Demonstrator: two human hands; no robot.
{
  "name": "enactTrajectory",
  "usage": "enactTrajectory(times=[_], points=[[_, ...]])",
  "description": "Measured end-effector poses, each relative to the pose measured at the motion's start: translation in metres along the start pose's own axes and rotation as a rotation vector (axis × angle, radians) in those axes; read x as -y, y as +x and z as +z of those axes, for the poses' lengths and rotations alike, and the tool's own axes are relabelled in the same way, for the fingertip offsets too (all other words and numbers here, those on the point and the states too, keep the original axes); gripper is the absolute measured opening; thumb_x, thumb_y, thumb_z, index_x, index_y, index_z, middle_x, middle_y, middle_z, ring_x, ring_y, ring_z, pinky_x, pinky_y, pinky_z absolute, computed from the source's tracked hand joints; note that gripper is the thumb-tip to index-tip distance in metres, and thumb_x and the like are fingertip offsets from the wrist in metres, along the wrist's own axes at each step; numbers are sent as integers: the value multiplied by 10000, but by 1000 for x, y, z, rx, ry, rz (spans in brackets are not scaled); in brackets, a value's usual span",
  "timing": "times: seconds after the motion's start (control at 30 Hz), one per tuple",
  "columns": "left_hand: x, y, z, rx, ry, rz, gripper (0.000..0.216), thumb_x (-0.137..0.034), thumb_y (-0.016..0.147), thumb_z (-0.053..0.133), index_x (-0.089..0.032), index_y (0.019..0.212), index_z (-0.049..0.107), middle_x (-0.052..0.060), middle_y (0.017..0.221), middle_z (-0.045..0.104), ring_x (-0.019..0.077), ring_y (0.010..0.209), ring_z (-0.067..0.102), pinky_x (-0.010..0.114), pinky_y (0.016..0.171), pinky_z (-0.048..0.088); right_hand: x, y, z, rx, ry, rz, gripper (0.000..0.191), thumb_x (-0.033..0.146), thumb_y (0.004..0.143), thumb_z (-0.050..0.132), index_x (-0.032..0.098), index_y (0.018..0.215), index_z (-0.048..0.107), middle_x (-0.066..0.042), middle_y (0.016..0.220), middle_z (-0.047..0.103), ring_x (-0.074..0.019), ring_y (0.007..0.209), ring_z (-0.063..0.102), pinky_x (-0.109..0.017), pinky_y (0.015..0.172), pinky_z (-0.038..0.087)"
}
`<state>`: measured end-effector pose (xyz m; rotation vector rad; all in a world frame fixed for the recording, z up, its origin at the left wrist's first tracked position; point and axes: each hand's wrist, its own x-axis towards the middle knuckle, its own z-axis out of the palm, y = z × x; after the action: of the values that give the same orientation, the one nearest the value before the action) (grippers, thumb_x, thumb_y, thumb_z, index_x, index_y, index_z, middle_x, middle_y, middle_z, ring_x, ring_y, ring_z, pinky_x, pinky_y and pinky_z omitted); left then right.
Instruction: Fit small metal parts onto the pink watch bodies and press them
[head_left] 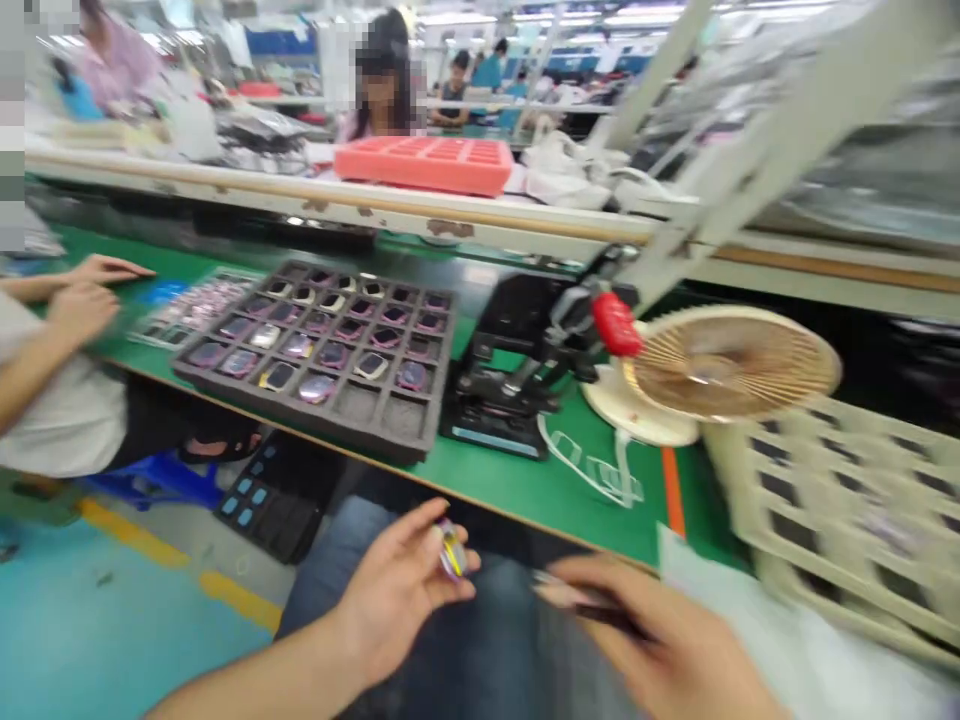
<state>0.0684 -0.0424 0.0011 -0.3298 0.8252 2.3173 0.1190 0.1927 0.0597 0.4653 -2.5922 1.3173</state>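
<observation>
My left hand [397, 590] is over my lap, below the table edge, its fingers pinched on a small shiny part with a coloured face [452, 550]. My right hand [652, 640] is beside it, blurred by motion, closed around a thin dark tool [592, 605] whose tip points toward the small part. On the green bench [525, 480] ahead lies a dark foam tray [330, 350] with several similar shiny parts in its pockets.
A black clamp fixture with a red knob [555, 360] stands right of the tray, then a small cream fan [720, 370] and stacked cream trays [840, 500]. A co-worker's hands [90, 290] rest at the left. A pink tray [427, 162] sits on the raised shelf.
</observation>
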Motion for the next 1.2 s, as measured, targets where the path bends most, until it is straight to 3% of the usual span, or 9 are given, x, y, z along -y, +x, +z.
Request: enactTrajectory(times=[0.07,0.2,0.33,0.67,0.77,0.9,1.0,1.1,1.2], points=[[-4,-3,4,-11,23,26,463,-282,865,867,-195,1297,725,148,1230,753,317,1138,735,437,942,598,15,-8,23,-28,-108,-11,82,324,1055,628,308,1129,659,-13,937,769,-187,777,756,-285,660,617],[-4,-5,4,-26,86,63,319,-267,880,849,-183,1175,761,133,1249,740,293,1179,709,440,1019,579,27,0,53,-38,-232,-183,168,176,1035,633,234,1192,623,-43,1024,785,-191,914,780,-303,818,634],[-2,-9,4,-29,123,101,345,-247,806,907,-194,1109,752,110,1203,728,293,1211,687,404,1024,568,32,3,54,-50,-327,-221,184,146,1020,653,202,1190,613,-64,1058,789,-206,921,775,-322,799,629],[-2,-9,6,-27,197,147,356,-205,725,953,-187,1021,756,96,1163,731,299,1229,672,399,1035,559,20,1,57,-33,-352,-185,71,137,1039,594,200,1067,611,-50,916,746,-185,783,728,-295,700,583],[-1,-10,5,4,186,127,364,-201,696,966,-193,1006,774,98,1165,724,308,1161,696,424,971,603,17,2,55,7,-350,-97,83,180,1028,616,200,1109,617,-73,987,717,-200,833,731,-296,678,581],[2,-9,0,2,192,138,408,-239,651,993,-186,1008,802,116,1144,729,293,1028,721,415,888,625,21,8,50,89,-120,120,396,238,918,790,257,1270,609,-77,1234,700,-221,1036,732,-315,815,616],[4,-8,-4,3,229,169,397,-263,661,988,-185,1013,821,128,1125,736,307,1025,719,411,874,619,25,11,52,106,128,342,439,182,813,873,282,1173,644,1,1097,743,-182,896,722,-299,804,610],[7,-11,-7,39,283,170,371,-273,683,971,-182,1017,839,142,1164,730,332,1007,731,445,883,626,28,9,58,16,305,537,379,167,767,896,253,1029,636,31,963,731,-153,783,688,-265,719,593],[12,-16,-10,28,308,129,388,-270,681,971,-193,1040,844,145,1209,743,362,1062,740,431,918,631,31,0,60,-43,260,522,367,192,760,906,236,1010,640,19,957,728,-156,804,690,-260,726,582]])
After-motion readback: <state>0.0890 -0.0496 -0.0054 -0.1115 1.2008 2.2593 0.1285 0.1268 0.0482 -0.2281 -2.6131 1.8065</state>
